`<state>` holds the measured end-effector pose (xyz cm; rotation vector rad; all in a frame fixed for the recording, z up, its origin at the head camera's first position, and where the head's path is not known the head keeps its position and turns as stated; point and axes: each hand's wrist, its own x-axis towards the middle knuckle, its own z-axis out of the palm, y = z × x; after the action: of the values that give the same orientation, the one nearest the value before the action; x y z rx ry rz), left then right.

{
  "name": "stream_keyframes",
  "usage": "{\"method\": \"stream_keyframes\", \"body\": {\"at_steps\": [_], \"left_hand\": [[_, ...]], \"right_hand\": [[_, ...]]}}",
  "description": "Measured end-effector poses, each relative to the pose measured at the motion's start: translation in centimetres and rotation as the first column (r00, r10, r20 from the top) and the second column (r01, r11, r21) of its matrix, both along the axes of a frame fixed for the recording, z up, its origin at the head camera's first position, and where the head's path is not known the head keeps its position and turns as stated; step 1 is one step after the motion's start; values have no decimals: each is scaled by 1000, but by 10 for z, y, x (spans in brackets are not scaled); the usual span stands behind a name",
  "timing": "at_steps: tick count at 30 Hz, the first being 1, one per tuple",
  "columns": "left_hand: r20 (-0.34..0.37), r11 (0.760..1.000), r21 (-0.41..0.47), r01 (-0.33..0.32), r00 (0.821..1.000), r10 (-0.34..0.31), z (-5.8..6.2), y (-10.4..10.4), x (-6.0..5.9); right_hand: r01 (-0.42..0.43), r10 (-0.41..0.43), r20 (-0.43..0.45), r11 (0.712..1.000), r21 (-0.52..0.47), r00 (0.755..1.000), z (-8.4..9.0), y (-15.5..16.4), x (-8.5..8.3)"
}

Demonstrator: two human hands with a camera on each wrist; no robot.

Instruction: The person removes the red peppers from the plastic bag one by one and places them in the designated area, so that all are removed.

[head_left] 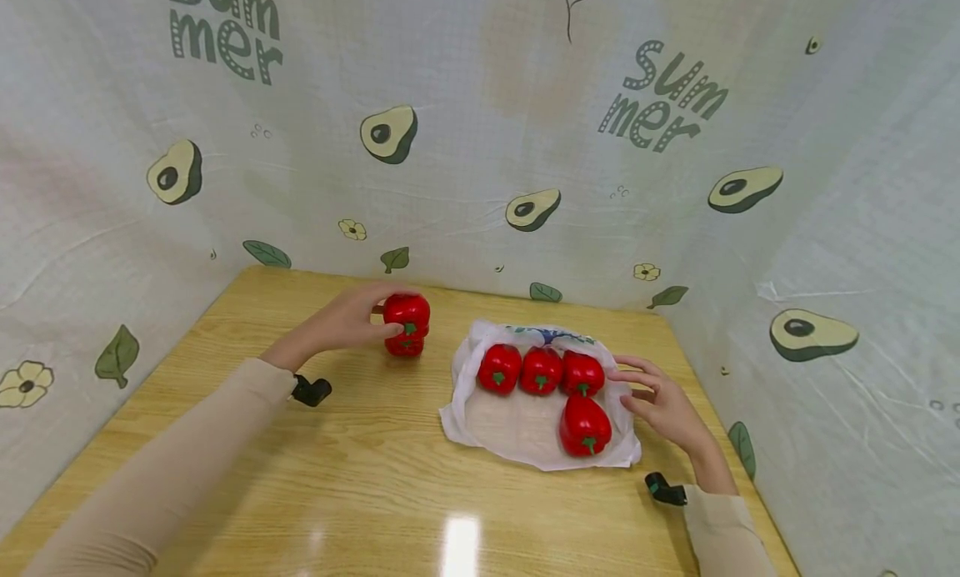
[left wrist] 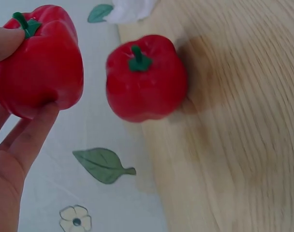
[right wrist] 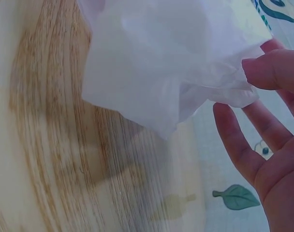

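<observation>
My left hand [head_left: 388, 320] grips a red bell pepper [head_left: 407, 309] just above a second red pepper [head_left: 405, 344] that rests on the wooden table [head_left: 360, 477]. In the left wrist view the held pepper [left wrist: 38, 58] sits between thumb and fingers [left wrist: 36, 135], and the other pepper [left wrist: 144, 79] lies apart on the wood. A white mesh bag [head_left: 517, 431] lies flat, with several red peppers [head_left: 542, 368] on it. My right hand [head_left: 621, 387] has relaxed fingers at the bag's right edge, beside the nearest pepper [head_left: 585, 425]. The right wrist view shows my thumb [right wrist: 275, 70] touching the bag [right wrist: 171, 63].
Cloth walls printed with avocados [head_left: 525, 143] enclose the table at the back, left and right. The right wall [head_left: 825, 352] stands close behind my right hand. Bare wood stretches toward the near edge, with a light glare [head_left: 459, 544].
</observation>
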<state>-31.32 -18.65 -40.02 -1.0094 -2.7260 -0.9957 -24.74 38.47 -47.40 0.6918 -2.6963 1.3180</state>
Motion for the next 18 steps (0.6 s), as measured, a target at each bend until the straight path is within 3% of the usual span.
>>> {"method": "stream_keyframes", "body": {"at_steps": [6, 18], "left_hand": [[19, 999, -13, -41, 999, 41, -6, -15, -5], [40, 998, -29, -63, 997, 64, -11, -44, -18]], "right_hand": [[0, 0, -4, 1000, 15, 1000, 1, -1, 1], [-15, 15, -16, 1000, 1, 1000, 0, 1, 0]]}}
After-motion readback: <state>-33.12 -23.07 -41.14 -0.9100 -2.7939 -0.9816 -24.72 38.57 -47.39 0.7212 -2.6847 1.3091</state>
